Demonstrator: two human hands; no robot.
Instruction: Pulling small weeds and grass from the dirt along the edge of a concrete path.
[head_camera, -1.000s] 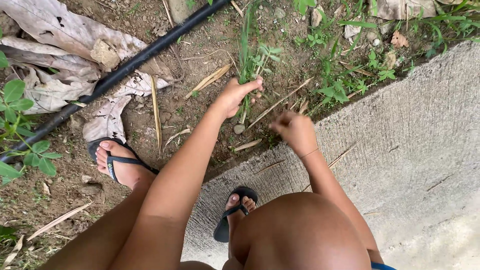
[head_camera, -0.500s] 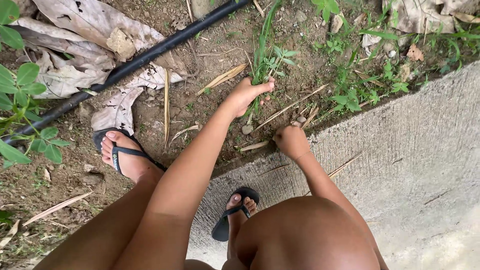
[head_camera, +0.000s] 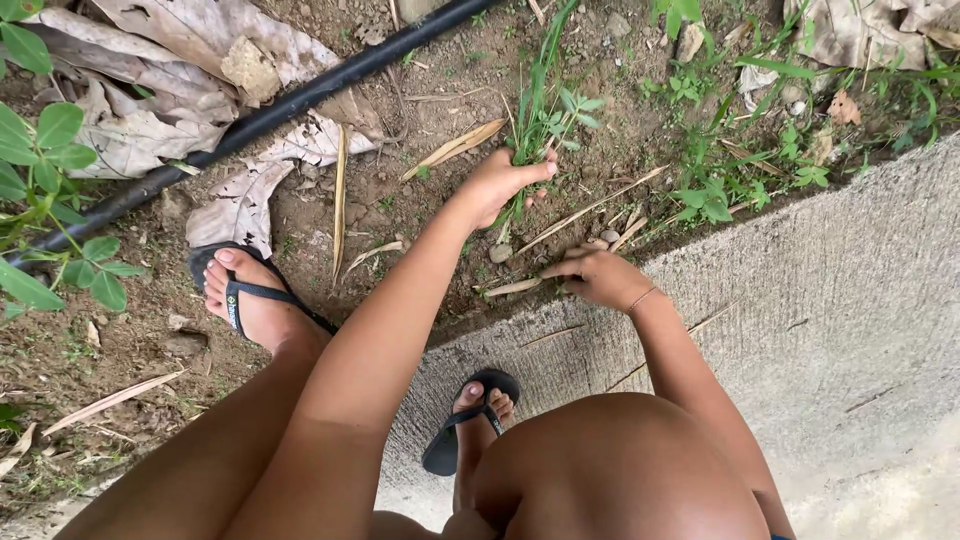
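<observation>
My left hand (head_camera: 500, 183) is closed around a bunch of green weeds (head_camera: 545, 110), with long blades sticking up above the fist. My right hand (head_camera: 598, 276) is low at the soil beside the concrete edge, fingers reaching left toward small plants and a dry straw (head_camera: 510, 288); it seems to hold nothing. A thin bracelet sits on that wrist. I am squatting, both knees in the lower part of the view.
A black hose (head_camera: 270, 115) runs diagonally across the dirt at upper left, over large dry leaves (head_camera: 150, 120). A concrete slab (head_camera: 830, 320) fills the right side. More green weeds (head_camera: 720, 195) grow along its edge. My feet wear black flip-flops (head_camera: 240, 300).
My right hand has dropped from a raised fist to the soil by the concrete edge, its fingers opening and reaching left. My left hand keeps its grip on the weeds.
</observation>
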